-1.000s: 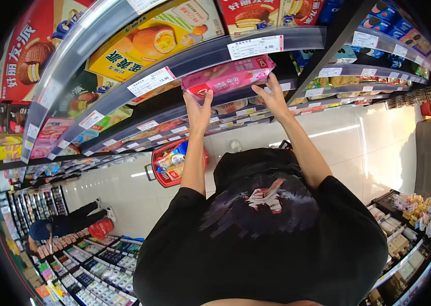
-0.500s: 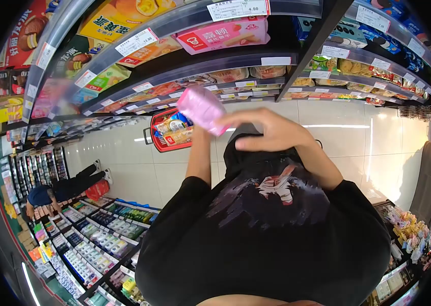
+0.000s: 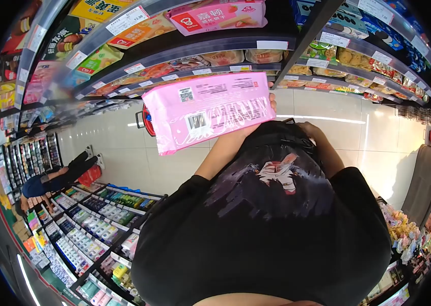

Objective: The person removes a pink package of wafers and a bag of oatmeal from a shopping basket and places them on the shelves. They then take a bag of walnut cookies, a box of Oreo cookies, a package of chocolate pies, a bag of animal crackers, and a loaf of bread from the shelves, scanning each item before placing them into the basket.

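Observation:
A pink packet of wafer biscuits (image 3: pixel 208 109) is held up in front of me with its back, printed text and barcode towards me. My left hand (image 3: pixel 246 130) grips it from beneath near its right end, and fingertips show past that edge. At my waist, by the black bag or clothing, is my right hand (image 3: pixel 308 131), lowered and away from the packet; its fingers are mostly hidden. A similar pink wafer packet (image 3: pixel 218 18) lies on the shelf ahead.
Behind the held packet, a red shopping basket (image 3: pixel 148 122) on the floor is mostly covered. Snack shelves (image 3: pixel 174 53) with price tags run across the front. To the left, a person (image 3: pixel 57 178) bends over a display beside another red basket (image 3: pixel 90 174).
The pink packet has come closer and turned broad side to me in my left hand. My right hand has left it and dropped to my waist. The view has shifted slightly.

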Tool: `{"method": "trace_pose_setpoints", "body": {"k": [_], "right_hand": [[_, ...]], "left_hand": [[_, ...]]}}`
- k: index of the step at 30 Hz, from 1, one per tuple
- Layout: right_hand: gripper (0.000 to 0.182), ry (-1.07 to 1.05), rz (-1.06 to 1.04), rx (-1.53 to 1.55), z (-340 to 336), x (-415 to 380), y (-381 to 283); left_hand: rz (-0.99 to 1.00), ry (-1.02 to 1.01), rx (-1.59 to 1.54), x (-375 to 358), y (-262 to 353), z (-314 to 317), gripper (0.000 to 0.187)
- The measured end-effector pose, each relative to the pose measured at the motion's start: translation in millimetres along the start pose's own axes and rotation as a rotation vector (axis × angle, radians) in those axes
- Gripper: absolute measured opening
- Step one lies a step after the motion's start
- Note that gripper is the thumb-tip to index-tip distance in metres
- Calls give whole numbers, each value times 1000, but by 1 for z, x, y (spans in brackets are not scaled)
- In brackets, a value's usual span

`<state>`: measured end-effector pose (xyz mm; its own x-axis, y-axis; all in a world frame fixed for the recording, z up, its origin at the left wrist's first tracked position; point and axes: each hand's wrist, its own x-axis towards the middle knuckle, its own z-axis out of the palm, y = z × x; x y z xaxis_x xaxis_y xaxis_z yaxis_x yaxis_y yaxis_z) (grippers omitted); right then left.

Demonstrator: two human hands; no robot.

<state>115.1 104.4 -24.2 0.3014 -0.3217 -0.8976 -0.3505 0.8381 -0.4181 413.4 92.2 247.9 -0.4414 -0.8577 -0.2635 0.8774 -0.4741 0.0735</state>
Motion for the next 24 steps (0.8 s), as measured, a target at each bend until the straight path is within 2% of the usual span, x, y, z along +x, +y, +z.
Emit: {"method": "trace_pose_setpoints", "body": {"k": [4,6,8,9,10,12,13,15,16,19,21,24], "right_hand": [[35,48,-24,19,23,-4,-23],[36,-61,-16,270,24,-26,-54],[32,6,-152,83,30,-44,-88],[18,34,-288,17,37,-59,-104],[17,4,-402,-27,35,-67,-114],[25,-16,-556,21,38,-108,-142],[25,-15,-556,25,40,-131,-154],[40,91,-897,68,44,-178,-174],[48,139,-987,91,45,-198,-181],[51,40,-1069,146,39,-249,-204],[50,-243,-1020,208,37,-274,-217],[47,-295,-1039,72,44,-284,-226]], "left_hand": [[-47,56,78,-1,-9,-5,59],[-72,78,83,-4,-6,-23,62],[-13,169,199,-11,5,-24,63],[-38,43,278,-15,12,-33,60],[-46,44,282,-19,18,-38,60],[-60,166,404,-28,26,-42,53],[-115,294,474,-31,27,-41,48],[-167,272,517,-34,31,-53,47],[-219,251,560,-35,32,-57,46],[-221,318,486,-29,24,-52,45],[-219,337,522,-23,19,-48,44],[-221,358,597,-13,15,-47,43]]}}
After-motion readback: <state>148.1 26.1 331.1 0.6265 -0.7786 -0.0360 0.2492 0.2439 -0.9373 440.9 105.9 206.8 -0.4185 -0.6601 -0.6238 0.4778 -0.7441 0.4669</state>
